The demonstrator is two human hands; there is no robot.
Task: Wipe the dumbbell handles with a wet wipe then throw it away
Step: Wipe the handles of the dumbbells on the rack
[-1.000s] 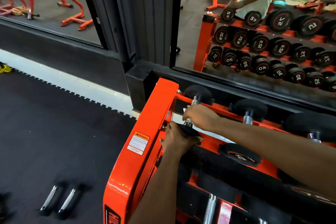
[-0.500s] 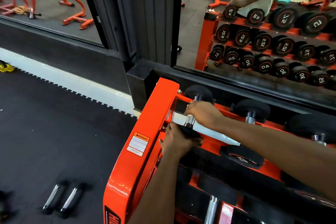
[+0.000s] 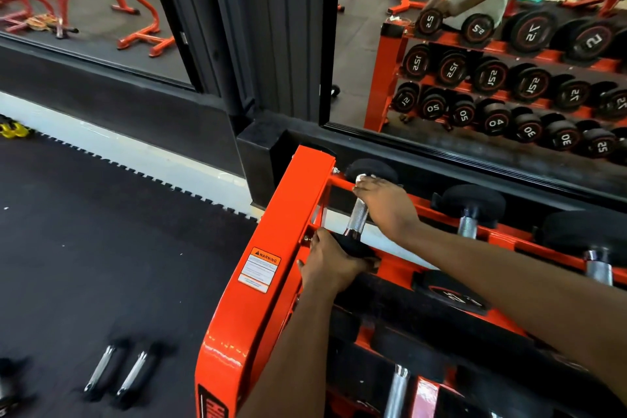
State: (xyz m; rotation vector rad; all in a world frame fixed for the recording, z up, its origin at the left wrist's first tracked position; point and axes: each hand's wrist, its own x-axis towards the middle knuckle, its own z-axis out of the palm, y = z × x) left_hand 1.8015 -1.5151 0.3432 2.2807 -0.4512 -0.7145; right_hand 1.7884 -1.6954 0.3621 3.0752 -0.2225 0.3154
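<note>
R hand (image 3: 386,210) sits at the far end of the knurled chrome handle (image 3: 359,218) of a small black rubber-headed dumbbell (image 3: 371,169), on the top tier at the left end of the glossy orange steel rack (image 3: 268,214). Its fingers curl over the bar, hard against the far head. A scrap of white wet wipe (image 3: 365,176) shows under the fingertips. The rest is hidden, so can't tell how much wraps the bar. L hand (image 3: 330,263) clamps the near head from above, fingers wrapped round it, prob. steadying the weight.

Key relation: the handle's long axis runs near-to-far, leaning a bit right at the far end. The bare knurl lies nearward of the R hand, btwn the two hands. So the next stroke looks like a pull back along the bar toward the L hand. The R hand has the wipe; the L is nearer that end but busy holding.

More chrome handles (image 3: 467,226) wait to the right on the same tier, so the job looks early. No bin in view.
</note>
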